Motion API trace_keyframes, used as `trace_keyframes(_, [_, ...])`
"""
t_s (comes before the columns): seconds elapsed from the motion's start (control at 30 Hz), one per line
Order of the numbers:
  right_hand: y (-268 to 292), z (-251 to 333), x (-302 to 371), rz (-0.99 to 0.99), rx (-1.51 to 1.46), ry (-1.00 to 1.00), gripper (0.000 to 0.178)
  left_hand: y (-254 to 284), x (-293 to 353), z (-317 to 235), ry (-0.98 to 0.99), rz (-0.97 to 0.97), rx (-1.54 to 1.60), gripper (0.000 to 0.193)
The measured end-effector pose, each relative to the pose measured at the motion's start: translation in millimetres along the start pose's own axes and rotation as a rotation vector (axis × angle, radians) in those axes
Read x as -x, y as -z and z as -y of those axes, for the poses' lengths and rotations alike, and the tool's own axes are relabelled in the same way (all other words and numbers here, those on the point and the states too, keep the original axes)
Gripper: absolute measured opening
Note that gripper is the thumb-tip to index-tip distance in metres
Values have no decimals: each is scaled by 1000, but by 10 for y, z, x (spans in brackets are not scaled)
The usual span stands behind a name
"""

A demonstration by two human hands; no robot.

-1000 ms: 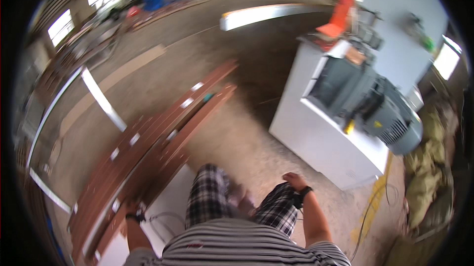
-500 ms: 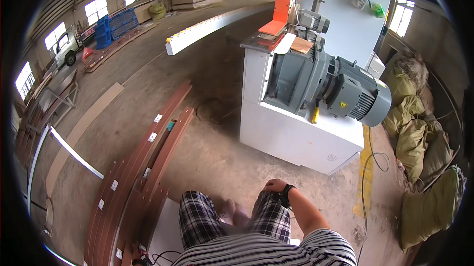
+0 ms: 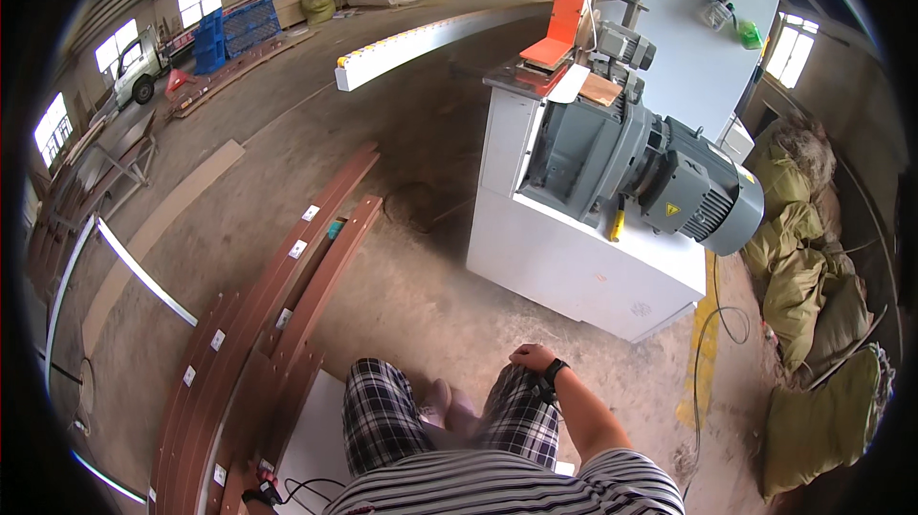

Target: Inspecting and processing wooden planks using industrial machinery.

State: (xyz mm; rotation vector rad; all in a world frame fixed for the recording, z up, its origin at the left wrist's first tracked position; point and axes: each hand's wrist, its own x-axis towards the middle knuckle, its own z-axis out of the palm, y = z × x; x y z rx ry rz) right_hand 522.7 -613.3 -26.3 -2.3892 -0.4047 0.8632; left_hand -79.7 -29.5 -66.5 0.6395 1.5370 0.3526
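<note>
My right hand point(image 3: 533, 356) lies over my right knee, on the plaid shorts point(image 3: 521, 415). Its fingers rest on the cloth and hold nothing; a black band point(image 3: 555, 372) circles that wrist. Low on the left, my left hand point(image 3: 254, 474) is beside the stacked red-brown boards point(image 3: 330, 271), dark and hard to make out against them. A black cord point(image 3: 311, 486) runs from a small dark and red device point(image 3: 270, 488) near that wrist. Whether the left fingers grip anything is hidden.
Ahead stands a white machine cabinet point(image 3: 574, 271) carrying a large grey motor point(image 3: 703, 190). A white roller rail point(image 3: 411, 42) extends from it. Full yellow-green sacks point(image 3: 822, 434) line the right side. A loose cable point(image 3: 701, 352) crosses the floor beside a yellow stripe point(image 3: 690, 400).
The view has shifted slightly, so the machine sits a little further right. My right hand stays on the knee. At lower left, the dark device and its cord show more.
</note>
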Motion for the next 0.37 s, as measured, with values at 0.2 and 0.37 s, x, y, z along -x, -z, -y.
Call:
trace_keyframes(0.2, [6, 68, 42, -3, -64, -4, 44, 139, -199, 53, -5, 199, 157, 53])
trace_keyframes(0.37, [-33, 31, -10, -55, 19, -5, 44, 132, -86, -12, 26, 273, 161, 58])
